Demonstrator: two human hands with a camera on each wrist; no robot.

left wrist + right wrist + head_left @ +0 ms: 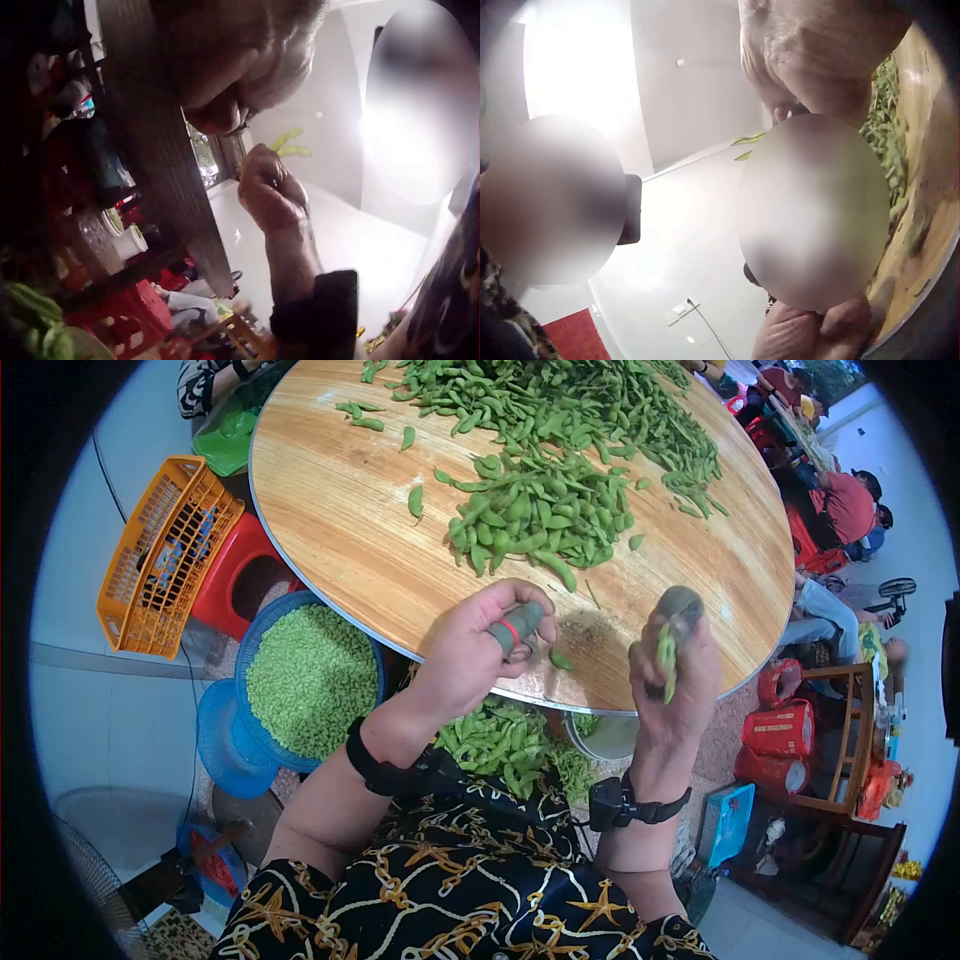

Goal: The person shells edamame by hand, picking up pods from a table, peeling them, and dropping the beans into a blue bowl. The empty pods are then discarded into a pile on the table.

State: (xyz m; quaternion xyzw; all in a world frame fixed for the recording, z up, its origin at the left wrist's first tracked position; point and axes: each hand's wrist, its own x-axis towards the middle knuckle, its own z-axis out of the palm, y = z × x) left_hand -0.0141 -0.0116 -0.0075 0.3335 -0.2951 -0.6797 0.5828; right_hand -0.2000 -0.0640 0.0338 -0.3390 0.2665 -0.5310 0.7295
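My right hand (pixel 680 670) is raised over the near right edge of the round wooden table (pixel 350 490), its fingers curled round green soybean pods (pixel 668 660). Two of those pods stick out past its fingers in the left wrist view. A grey cover, blurred, shows at its top. To its left, over the table's near edge, my left hand (pixel 475 635) has curled fingers. A dark green-grey sleeve with a red band (pixel 515 628) sits within its curl; no pod shows there. One loose pod (pixel 560 659) lies between the hands.
A big heap of pods (pixel 560 500) covers the table's far part. Shelled green beans (pixel 312 678) fill a blue basket at left, beside a red stool (pixel 235 575) and an orange crate (pixel 165 560). More pods (pixel 490 745) lie below the table edge, near a whitish bucket (pixel 608 738).
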